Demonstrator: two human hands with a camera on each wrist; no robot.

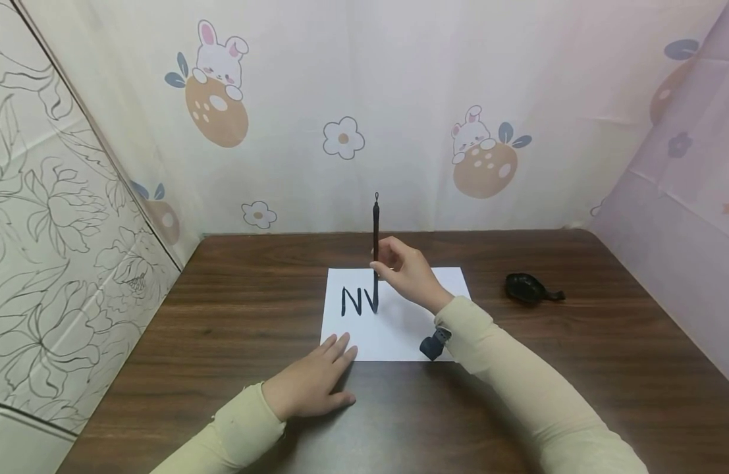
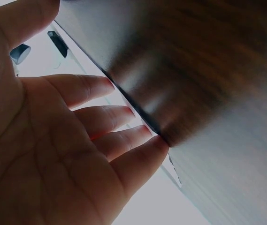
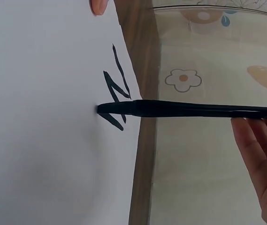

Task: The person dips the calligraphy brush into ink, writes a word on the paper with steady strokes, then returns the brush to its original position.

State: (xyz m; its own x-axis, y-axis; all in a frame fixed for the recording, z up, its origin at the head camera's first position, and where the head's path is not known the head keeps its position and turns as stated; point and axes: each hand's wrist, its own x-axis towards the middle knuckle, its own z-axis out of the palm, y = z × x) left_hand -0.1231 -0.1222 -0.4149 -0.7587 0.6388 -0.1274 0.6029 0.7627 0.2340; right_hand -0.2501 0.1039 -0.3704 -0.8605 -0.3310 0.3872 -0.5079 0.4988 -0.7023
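Observation:
My right hand [image 1: 415,274] pinches a dark writing brush [image 1: 376,227] by its shaft, the thumb on one side and fingers on the other. The brush stands nearly upright, its tip touching a white sheet of paper [image 1: 402,336]. Black strokes on the sheet form an "N" [image 1: 351,301] and a slanted line that ends at the tip. In the right wrist view the bristles [image 3: 112,108] meet the paper at the bottom of a V-like corner. My left hand [image 1: 312,380] lies palm down with fingers extended, fingertips on the paper's near left corner.
Right of the paper, a small black dish [image 1: 527,288] with a stem-like handle sits on the brown wooden table [image 1: 240,316]. A printed curtain [image 1: 400,79] hangs behind the table, and a flower-patterned panel [image 1: 62,217] stands at the left.

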